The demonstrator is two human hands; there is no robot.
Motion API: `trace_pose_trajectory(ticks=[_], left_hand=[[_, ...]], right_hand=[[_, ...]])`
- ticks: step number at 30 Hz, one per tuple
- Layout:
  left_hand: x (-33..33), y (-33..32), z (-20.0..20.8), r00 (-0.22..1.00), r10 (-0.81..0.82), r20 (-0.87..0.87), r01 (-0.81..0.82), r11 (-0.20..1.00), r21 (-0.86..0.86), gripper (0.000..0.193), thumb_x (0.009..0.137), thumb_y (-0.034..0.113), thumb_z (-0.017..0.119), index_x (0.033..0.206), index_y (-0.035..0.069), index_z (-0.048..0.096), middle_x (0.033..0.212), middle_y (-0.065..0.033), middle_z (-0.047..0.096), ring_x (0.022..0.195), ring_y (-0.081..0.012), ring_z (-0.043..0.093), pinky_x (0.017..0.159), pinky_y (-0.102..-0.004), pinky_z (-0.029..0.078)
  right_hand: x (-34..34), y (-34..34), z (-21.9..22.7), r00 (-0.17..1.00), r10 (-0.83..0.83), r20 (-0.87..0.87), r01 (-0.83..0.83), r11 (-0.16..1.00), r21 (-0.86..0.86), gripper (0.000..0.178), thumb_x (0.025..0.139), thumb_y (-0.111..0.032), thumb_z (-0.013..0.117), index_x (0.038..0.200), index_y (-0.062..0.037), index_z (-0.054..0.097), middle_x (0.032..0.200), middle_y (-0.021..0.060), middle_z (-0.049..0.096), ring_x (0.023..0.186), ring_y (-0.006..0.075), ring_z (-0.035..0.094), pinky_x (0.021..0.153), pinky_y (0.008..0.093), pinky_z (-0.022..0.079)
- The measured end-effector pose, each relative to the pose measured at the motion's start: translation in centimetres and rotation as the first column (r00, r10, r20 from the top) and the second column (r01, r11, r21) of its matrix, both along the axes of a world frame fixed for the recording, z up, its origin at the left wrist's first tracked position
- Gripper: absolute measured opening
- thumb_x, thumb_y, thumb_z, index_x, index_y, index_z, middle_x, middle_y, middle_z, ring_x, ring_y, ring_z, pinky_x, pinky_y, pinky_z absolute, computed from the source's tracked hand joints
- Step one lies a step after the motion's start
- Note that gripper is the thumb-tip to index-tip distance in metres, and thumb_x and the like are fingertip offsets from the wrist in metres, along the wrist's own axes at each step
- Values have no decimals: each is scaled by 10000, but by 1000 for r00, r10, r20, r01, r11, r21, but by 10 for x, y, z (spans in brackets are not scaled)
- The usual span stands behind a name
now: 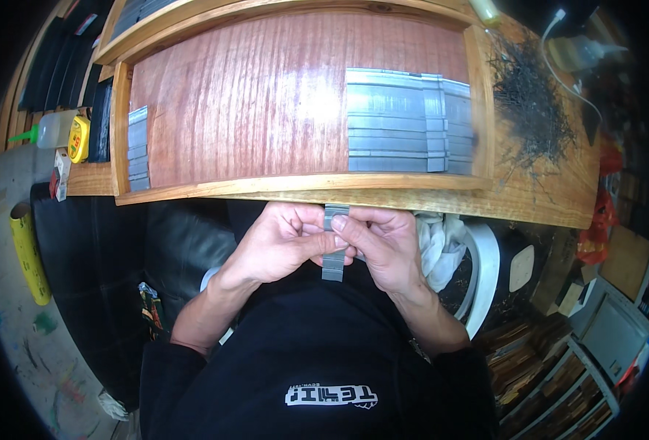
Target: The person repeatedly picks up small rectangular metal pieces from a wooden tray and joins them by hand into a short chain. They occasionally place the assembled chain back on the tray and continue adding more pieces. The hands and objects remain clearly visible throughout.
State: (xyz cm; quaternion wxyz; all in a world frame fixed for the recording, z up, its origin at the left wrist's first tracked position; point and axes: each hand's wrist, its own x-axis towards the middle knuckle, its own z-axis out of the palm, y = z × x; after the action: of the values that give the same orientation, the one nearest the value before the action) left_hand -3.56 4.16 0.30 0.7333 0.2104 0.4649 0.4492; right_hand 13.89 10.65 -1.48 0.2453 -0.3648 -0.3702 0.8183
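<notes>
Just below the front edge of the wooden table, my left hand (284, 238) and my right hand (383, 246) pinch a narrow grey segmented strip (332, 269) between thumbs and fingers. The strip stands lengthwise toward my body, its lower end sticking out below the thumbs. Beyond my hands lies a shallow wooden tray (302, 182) with a reddish wood-grain bottom. Grey strips (390, 121) like the held one lie packed side by side in its right part. One short column of grey strips (139, 149) runs along its left wall.
A heap of thin dark slivers (531, 110) lies right of the tray, near a squeeze bottle (577, 53) and a white cable (555, 67). At left are a green-tipped bottle (54, 130) and a yellow container (79, 139). A yellow roll (30, 253) is on the floor.
</notes>
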Motion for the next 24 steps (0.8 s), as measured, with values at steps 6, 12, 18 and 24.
trace_pose_trajectory(ticks=[6,12,18,24], left_hand=[[3,-11,5,998,-16,-62,18,999,31,91,965,42,695,1022,-14,737,911,-80,762,802,-93,693,651,-216,519],[6,-17,10,999,-28,-21,28,999,23,122,957,25,692,1059,-38,714,931,-136,757,856,-178,747,700,-256,603],[8,-16,17,999,-16,41,18,998,-59,173,963,34,686,1114,-49,699,945,-137,757,864,-181,751,690,-233,600],[9,-16,20,999,-18,50,21,997,-73,175,963,39,688,1115,-47,700,947,-137,758,867,-185,753,684,-230,595]], right_hand=[[4,0,12,998,53,31,-53,999,13,101,950,-7,697,1023,60,717,752,22,637,610,60,570,549,203,470],[9,-3,14,997,73,-36,-72,996,51,129,953,15,682,1065,79,693,779,44,641,629,79,615,547,211,492],[10,-2,16,993,100,-63,-100,995,6,123,963,7,674,1052,91,667,778,60,643,630,67,616,546,205,486],[12,-6,12,995,88,-53,-86,996,28,117,956,-1,685,1038,82,677,789,41,624,627,47,587,550,194,465]])
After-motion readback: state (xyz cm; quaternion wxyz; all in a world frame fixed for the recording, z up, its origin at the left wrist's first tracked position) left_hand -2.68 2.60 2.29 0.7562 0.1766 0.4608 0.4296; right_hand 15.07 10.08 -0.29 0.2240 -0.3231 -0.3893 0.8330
